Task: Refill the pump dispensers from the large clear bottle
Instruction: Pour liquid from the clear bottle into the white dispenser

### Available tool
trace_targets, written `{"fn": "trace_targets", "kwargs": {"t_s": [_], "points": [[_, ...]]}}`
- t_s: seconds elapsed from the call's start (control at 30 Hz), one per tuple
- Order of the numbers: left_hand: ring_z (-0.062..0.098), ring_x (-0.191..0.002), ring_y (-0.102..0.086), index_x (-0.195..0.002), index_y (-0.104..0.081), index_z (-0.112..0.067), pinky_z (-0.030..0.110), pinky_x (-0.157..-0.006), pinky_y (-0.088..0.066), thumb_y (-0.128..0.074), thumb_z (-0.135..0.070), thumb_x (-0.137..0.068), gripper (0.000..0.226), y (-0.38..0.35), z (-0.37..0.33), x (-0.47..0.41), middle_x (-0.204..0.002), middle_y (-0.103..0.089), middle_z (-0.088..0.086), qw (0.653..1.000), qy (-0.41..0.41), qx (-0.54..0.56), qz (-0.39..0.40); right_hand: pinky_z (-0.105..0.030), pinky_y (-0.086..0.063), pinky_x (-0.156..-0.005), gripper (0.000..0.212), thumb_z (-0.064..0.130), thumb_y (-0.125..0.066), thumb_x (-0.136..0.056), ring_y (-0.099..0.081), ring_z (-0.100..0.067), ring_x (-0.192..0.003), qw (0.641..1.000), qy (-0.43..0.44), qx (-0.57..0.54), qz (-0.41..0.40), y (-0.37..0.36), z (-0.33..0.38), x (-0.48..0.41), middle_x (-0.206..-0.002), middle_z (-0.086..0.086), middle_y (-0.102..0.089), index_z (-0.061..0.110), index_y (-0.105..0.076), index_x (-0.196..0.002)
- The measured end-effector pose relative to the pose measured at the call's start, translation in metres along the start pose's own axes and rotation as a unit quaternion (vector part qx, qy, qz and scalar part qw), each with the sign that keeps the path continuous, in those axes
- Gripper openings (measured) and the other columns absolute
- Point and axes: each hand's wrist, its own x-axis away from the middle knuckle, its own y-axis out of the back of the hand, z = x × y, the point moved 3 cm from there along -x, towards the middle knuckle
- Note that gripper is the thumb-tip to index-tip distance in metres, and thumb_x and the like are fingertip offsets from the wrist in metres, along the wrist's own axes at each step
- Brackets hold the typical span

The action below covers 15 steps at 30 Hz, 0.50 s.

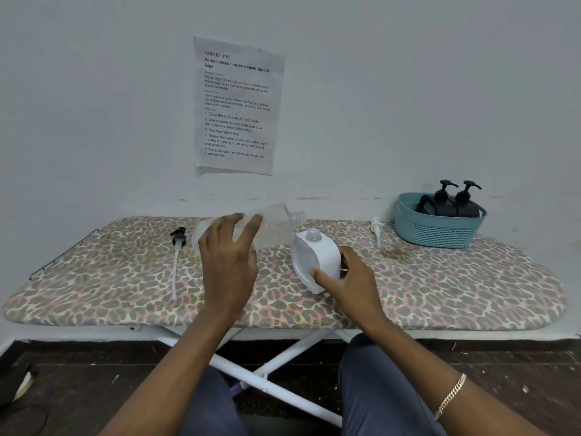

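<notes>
3797 task-ID sheet [237,105] | left hand [228,262] grips bottle [276,228] | right hand [349,278] grips dispenser [317,256]

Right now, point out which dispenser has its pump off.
The white dispenser held by the right hand: bare neck; both black dispensers in the basket wear pumps.

my left hand [229,262] is lifted left of centre, back toward me, fingers spread and curled over the clear bottle [273,228]. its bare forearm runs up from the near left. my right hand [349,278] is just to its right and lower, thumb on the near face of the white dispenser [317,259], fingers curled round its right side. a chain bracelet [451,396] circles my right forearm.
</notes>
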Motion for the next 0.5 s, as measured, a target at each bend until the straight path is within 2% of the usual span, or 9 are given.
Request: {"fn": "trace_targets", "kwargs": {"t_s": [0.17, 0.43, 0.5], "points": [[0.035, -0.133, -0.047, -0.140, -0.063, -0.022, 0.051, -0.108, -0.035, -0.078, 0.010, -0.072, 0.076, 0.0026, -0.0039, -0.0035, -0.137, -0.059, 0.012, 1.000, -0.014, -0.025, 0.003, -0.016, -0.053, -0.071, 0.055, 0.040, -0.084, -0.087, -0.065, -0.010, -0.108, 1.000, 0.000, 0.000, -0.001, -0.0004, 0.0000, -0.0001, -0.124, 0.009, -0.068, 0.026, -0.059, -0.135], [0.035, -0.131, -0.047, -0.138, -0.064, -0.021, 0.050, -0.107, -0.035, -0.075, 0.015, -0.068, 0.079, 0.0044, -0.0051, -0.0049, -0.136, -0.059, 0.012, 0.998, -0.023, -0.050, 0.004, -0.013, -0.053, -0.071, 0.049, 0.040, -0.083, -0.088, -0.064, -0.009, -0.105, 1.000, 0.007, 0.005, 0.005, -0.0006, 0.0024, 0.0007, -0.120, 0.011, -0.066, 0.029, -0.059, -0.129], [0.036, -0.131, -0.047, -0.137, -0.065, -0.021, 0.050, -0.107, -0.036, -0.075, 0.015, -0.068, 0.079, 0.0046, -0.0059, -0.0053, -0.136, -0.060, 0.012, 0.998, -0.026, -0.052, 0.007, -0.016, -0.054, -0.071, 0.048, 0.040, -0.083, -0.088, -0.064, -0.009, -0.105, 1.000, 0.008, 0.006, 0.007, -0.0006, 0.0028, 0.0008, -0.120, 0.012, -0.066, 0.030, -0.058, -0.128]]}}
